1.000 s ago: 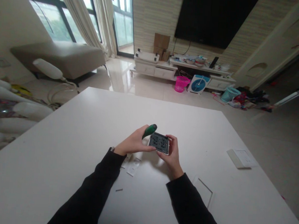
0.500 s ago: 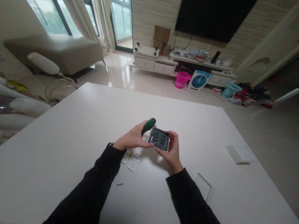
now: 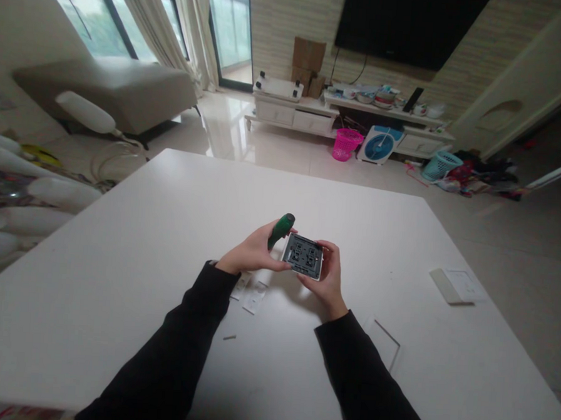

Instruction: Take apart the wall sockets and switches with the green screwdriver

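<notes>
Above the white table (image 3: 132, 246), my left hand (image 3: 254, 252) and my right hand (image 3: 326, 278) grip opposite sides of a square wall switch (image 3: 303, 256). Its dark grey inner face, with two black mechanisms, is turned up toward me, and a white rim runs around it. My left hand also keeps a screwdriver (image 3: 282, 229) with a green handle tucked by the thumb; its shaft is hidden. Two small white cover plates (image 3: 256, 298) lie on the table under my left wrist, one partly covered. Closer to me lies a screw (image 3: 229, 338).
A thin square frame (image 3: 387, 336) lies by my right forearm, partly covered by the sleeve. Near the table's right edge sits a white switch box (image 3: 452, 287). Beyond the table stand a pink basket (image 3: 346, 144), a blue fan (image 3: 379, 145) and a low cabinet (image 3: 308, 120).
The whole view has shifted slightly with my head. Both hands keep the same grip on the switch, and the screwdriver stays in my left hand.
</notes>
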Demonstrator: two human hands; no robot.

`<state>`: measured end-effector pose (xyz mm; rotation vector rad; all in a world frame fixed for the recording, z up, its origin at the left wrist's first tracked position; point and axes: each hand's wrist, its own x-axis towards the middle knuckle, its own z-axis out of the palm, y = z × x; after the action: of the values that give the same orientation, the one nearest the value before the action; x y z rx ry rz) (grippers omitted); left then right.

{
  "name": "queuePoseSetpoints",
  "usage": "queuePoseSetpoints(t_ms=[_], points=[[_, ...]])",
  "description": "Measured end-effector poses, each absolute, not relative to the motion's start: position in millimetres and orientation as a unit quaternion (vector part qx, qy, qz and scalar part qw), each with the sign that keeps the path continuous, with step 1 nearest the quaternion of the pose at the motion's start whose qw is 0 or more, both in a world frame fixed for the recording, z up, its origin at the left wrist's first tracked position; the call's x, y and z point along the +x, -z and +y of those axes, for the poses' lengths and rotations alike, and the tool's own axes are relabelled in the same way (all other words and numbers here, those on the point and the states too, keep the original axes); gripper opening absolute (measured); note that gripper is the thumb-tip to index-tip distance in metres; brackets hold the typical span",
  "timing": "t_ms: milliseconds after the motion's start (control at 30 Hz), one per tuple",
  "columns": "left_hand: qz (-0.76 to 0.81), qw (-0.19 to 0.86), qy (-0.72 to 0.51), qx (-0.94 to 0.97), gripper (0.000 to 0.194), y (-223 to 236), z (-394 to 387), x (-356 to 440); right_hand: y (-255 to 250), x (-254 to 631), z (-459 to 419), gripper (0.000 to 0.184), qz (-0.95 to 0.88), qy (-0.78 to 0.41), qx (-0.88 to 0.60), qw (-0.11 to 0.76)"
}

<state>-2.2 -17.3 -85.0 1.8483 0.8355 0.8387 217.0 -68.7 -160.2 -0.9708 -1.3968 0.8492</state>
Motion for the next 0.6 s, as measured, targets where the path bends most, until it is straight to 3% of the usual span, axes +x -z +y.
queuePoseSetpoints(t_ms=[433, 600], points=[[0.306, 0.453, -0.371, 0.751, 0.074, 96, -13, -4, 166, 220, -68, 0.077, -0.600, -0.370, -0.406, 0.581], [0.333, 0.449, -0.409, 0.721, 0.066, 103, -7, -5, 167, 222, -66, 0.077, -0.596, -0.329, -0.468, 0.563]])
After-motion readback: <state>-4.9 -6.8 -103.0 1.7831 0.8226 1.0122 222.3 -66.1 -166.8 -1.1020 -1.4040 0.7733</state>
